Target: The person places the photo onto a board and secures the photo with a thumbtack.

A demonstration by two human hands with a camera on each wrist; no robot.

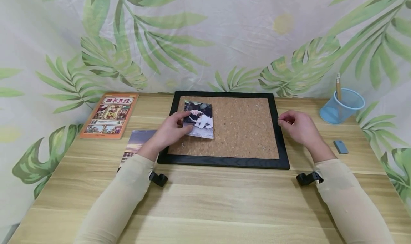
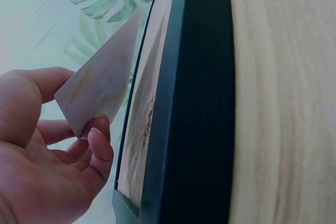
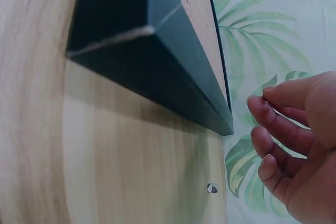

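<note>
My left hand (image 1: 170,130) pinches a cat photo (image 1: 205,122) by its left edge, thumb below and forefinger above. The photo is tilted over the left part of a cork board (image 1: 239,130) with a black frame (image 1: 224,161). In the left wrist view, the white back of the photo (image 2: 102,72) faces the camera. Beyond the board's right edge, my right hand (image 1: 298,127) is raised with thumb and forefinger pinched at the tips on a tiny thing; I cannot tell its kind. Small clear pins sit near the board's corners, such as one pin (image 1: 264,147) at lower right.
A second photo (image 1: 138,142) lies partly under my left forearm. Behind it is an orange book (image 1: 109,115). On the right stand a blue mesh cup (image 1: 337,110) with a pencil (image 1: 338,87), and a grey-blue eraser (image 1: 340,147). A small shiny piece (image 3: 212,188) lies beside the frame.
</note>
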